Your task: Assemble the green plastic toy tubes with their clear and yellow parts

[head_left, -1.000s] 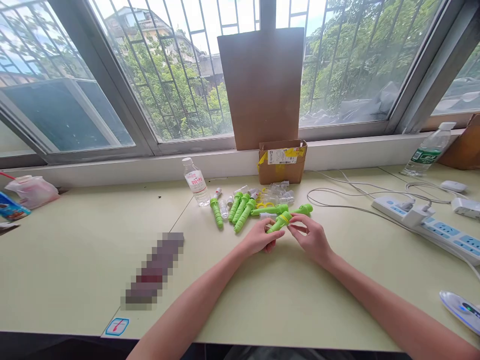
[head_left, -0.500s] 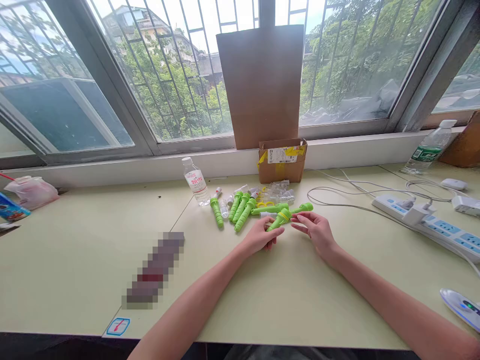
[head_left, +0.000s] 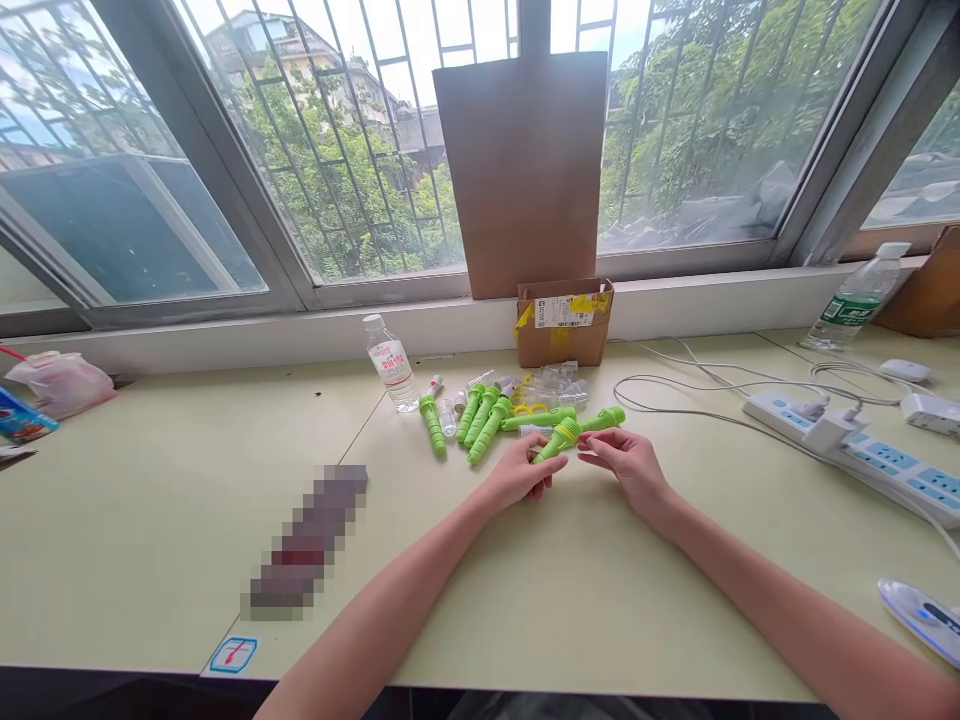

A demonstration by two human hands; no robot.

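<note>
My left hand [head_left: 519, 472] is closed around a green plastic flashlight [head_left: 556, 440] with a yellow ring at its wide end. It holds the flashlight tilted, wide end up and toward the right. My right hand [head_left: 628, 462] is just right of that end, fingertips drawn together in a pinch. Whatever sits between those fingertips is too small to make out. Behind the hands lie more green flashlights [head_left: 489, 428], pointing several ways. Among them are clear plastic parts [head_left: 555, 380], yellow rings [head_left: 531, 408] and small white-tipped pieces [head_left: 436, 384].
A cardboard box [head_left: 562, 335] stands by the window behind the parts, near a water bottle [head_left: 393, 365]. To the right are cables, a power strip [head_left: 855, 440] and another bottle [head_left: 855, 300]. A pixelated dark object [head_left: 307, 545] lies on the left of the table.
My right hand has shifted slightly left and down, closer to the held flashlight's wide end, and its fingertips have drawn together. The left hand keeps its hold.
</note>
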